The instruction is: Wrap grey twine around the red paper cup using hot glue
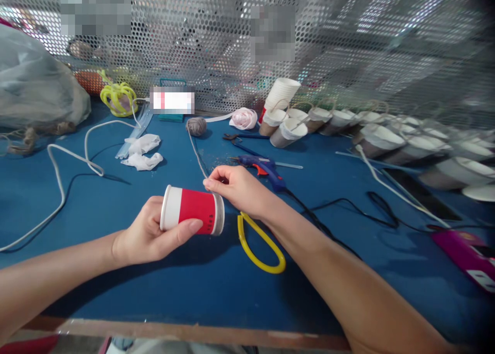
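Observation:
My left hand (150, 232) is wrapped round a red and white paper cup (196, 209), held on its side above the table. The cup's rim faces left, and grey yarn is wound round its base end on the right. With thumb and fingertips, my right hand (230, 186) pinches a strand of grey yarn (198, 158) beside the base. That strand runs back to a small grey ball of yarn (196, 127) on the table. Under my right wrist lies a yellow loop-shaped handle (263, 251), its upper part hidden by the arm.
A blue glue gun (266, 169) and blue-handled pliers (243, 137) lie beyond my right hand. Several yarn-wrapped cups (290, 132) line the back right. White crumpled pieces (143, 153), a white cable (58, 173) and a plastic bag (38, 80) are at left. A perforated screen (216, 44) stands behind.

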{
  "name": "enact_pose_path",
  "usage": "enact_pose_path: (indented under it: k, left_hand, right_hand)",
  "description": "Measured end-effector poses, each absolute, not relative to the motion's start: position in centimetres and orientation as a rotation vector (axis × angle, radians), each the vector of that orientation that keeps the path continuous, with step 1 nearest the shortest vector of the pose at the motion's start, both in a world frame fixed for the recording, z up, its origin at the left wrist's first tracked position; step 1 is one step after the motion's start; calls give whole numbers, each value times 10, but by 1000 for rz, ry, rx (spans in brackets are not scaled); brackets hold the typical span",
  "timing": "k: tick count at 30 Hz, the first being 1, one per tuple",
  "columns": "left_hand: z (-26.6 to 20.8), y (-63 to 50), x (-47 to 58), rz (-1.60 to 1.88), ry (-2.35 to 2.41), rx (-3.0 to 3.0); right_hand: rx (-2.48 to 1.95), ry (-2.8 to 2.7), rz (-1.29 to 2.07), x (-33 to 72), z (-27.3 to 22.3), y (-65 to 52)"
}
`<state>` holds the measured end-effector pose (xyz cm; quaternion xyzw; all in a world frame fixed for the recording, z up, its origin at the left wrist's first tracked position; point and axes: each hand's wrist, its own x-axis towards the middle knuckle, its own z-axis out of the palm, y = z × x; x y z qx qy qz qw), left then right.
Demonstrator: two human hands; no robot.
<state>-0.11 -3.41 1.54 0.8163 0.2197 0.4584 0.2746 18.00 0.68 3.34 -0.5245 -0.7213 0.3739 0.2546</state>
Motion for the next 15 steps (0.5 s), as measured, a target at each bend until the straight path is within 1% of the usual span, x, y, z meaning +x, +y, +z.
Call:
enact_pose_path:
  k: [4,8,15]
  left_hand:
    - [16,-35,-2,1203,642,2163]
    - [15,-37,-4,1075,771,2045]
    - [14,-37,-2,974,824,1511]
  right_hand:
    - [-1423,-1956,1065,179,33,6]
    - [-1431,-1950,1093,178,32,5]
    - [-1452,-1924,1116,178,30,6]
